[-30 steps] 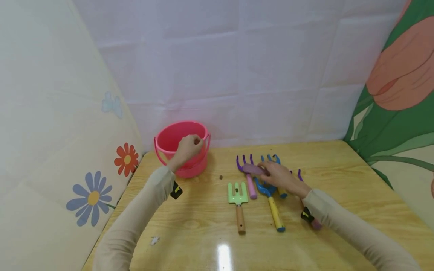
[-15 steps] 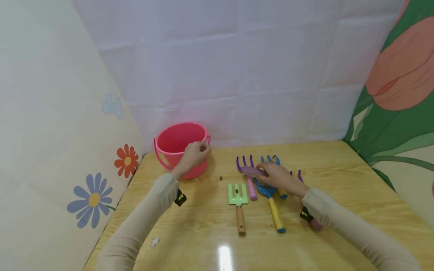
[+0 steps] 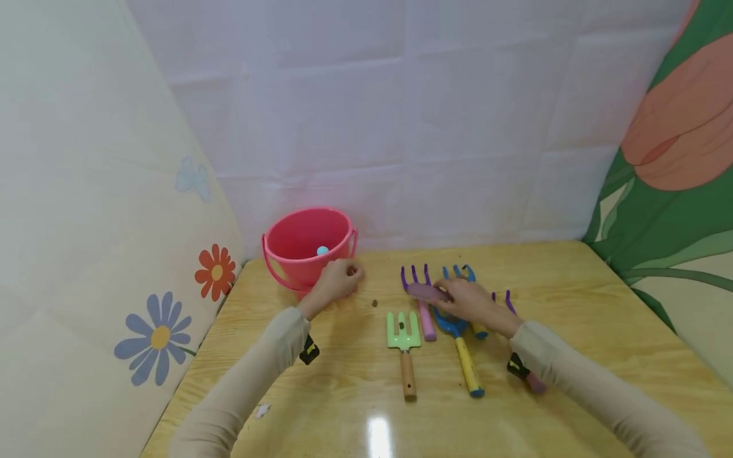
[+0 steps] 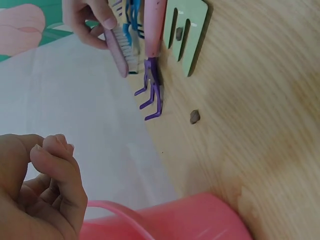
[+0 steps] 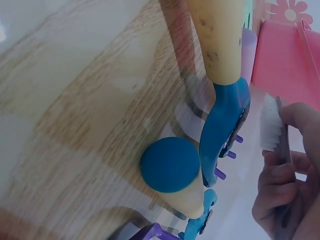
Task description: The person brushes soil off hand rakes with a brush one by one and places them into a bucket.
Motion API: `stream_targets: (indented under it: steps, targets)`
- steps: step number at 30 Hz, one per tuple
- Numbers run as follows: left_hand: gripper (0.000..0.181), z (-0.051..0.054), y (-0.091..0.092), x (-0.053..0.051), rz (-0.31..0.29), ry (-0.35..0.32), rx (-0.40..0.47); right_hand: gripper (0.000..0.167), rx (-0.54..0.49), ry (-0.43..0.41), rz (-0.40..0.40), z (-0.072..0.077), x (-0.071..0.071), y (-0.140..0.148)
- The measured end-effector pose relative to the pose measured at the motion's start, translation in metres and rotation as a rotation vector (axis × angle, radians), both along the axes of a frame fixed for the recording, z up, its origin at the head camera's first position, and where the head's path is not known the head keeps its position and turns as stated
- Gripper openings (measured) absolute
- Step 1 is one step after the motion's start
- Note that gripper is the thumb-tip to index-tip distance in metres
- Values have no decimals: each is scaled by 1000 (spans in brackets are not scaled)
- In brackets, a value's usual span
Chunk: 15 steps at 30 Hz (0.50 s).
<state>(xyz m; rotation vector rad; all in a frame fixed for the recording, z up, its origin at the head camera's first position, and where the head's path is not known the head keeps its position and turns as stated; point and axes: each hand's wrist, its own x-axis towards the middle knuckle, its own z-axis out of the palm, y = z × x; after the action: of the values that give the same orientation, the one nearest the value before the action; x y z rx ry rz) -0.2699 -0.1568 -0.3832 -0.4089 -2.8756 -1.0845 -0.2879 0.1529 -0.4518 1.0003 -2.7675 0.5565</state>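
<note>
My left hand (image 3: 339, 280) hovers at the front right of the pink bucket (image 3: 294, 270). Its fingers are curled toward the thumb, with nothing visible between them in the left wrist view. A pale blue round thing (image 3: 323, 250) shows inside the bucket's rim. My right hand (image 3: 469, 300) grips a brush (image 5: 270, 122) with white bristles and a mauve back, held above the garden tools. Below it lie a purple hand rake (image 4: 154, 85) with a pink handle and a blue tool (image 3: 468, 366) with a yellow handle. A green hand fork (image 3: 407, 356) lies between the hands.
A second blue rake (image 3: 458, 273) and another purple-tined tool (image 3: 508, 299) lie partly hidden by the right arm. A small brown crumb (image 4: 195, 116) sits on the wooden table (image 3: 321, 394), and a white scrap (image 3: 262, 411) lies near its left edge. Printed cloth surrounds the table.
My left hand has moved right and nearer, from over the bucket to its front right side, uncovering the pale blue thing. The right hand with the brush has stayed almost still.
</note>
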Motion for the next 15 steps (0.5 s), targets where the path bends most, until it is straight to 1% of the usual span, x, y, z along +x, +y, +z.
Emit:
stream_targets:
  steps: [3,5,8,15]
  targets:
    - [15,-8,0,3,-20,-46,24,35,-7,7,-9,-2,2,-1]
    - [16,-14,1,6,-37,-82,45,34,-15,3,-16,-2,3,-1]
    - [17,-20,2,9,-63,-120,51,33,-20,-5,-23,-2,5,-1]
    - [20,-29,5,13,-65,-135,5,32,-62,-47,-26,-2,5,-1]
